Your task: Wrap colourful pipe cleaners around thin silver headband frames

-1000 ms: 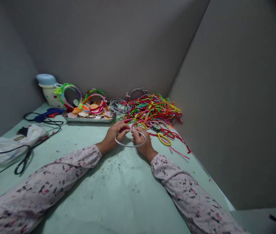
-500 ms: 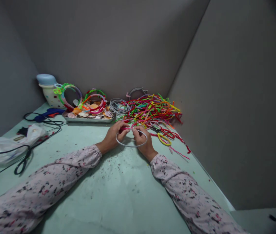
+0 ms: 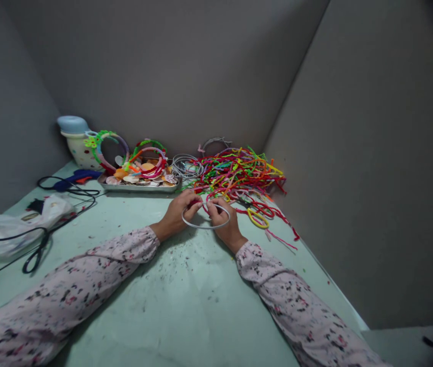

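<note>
My left hand [image 3: 178, 211] and my right hand [image 3: 224, 221] meet over the pale green table [image 3: 186, 295], both pinching a thin white hoop [image 3: 205, 226] at its far side. A short red strand [image 3: 194, 202] shows between the fingers of my left hand. Just beyond the hands lies a heap of coloured pipe cleaners [image 3: 239, 176]. A yellow loop [image 3: 258, 219] rests on the table right of my right hand.
A metal tray [image 3: 140, 186] with shells and decorated hoops sits at the back, with a spotted pot [image 3: 77, 142] to its left. A blue glue gun [image 3: 75, 178], black cables, scissors [image 3: 36, 255] and a plastic bag [image 3: 21, 224] lie at the left. Grey walls enclose the corner.
The hands and the hoop have shifted only slightly; the fingers have worked a little along the hoop's far edge.
</note>
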The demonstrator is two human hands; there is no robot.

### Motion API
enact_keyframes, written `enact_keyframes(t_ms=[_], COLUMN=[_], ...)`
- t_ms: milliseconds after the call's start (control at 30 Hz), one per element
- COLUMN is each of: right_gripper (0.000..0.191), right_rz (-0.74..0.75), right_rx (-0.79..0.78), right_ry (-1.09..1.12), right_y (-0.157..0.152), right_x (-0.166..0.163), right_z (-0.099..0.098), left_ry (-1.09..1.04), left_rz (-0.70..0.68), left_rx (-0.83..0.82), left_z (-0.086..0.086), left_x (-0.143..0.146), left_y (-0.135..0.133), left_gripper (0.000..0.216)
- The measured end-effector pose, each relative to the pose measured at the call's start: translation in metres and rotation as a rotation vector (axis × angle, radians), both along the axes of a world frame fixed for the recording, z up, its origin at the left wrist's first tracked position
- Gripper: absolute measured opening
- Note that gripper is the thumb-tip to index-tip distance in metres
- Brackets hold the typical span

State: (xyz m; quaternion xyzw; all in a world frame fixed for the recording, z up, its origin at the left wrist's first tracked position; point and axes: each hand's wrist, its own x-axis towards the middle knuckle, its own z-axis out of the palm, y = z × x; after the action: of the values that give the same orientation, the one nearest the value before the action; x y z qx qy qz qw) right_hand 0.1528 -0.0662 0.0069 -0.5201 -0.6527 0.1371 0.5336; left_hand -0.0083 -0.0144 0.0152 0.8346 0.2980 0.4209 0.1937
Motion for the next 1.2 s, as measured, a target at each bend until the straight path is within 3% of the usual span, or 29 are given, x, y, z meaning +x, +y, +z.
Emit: enact_keyframes(t_ms=[1200], right_gripper=[0.022], right_rz=[0.070], right_rx=[-0.008], right_ry=[0.015], right_y=[0.0022], right_x=[0.0017], right_z=[-0.0051], left_ry=[0.000], left_rz=[-0.076], left_rx=[-0.170], left_z=[-0.0014], left_x=[-0.0009], left_y=[0.0026], left_gripper=[0.026])
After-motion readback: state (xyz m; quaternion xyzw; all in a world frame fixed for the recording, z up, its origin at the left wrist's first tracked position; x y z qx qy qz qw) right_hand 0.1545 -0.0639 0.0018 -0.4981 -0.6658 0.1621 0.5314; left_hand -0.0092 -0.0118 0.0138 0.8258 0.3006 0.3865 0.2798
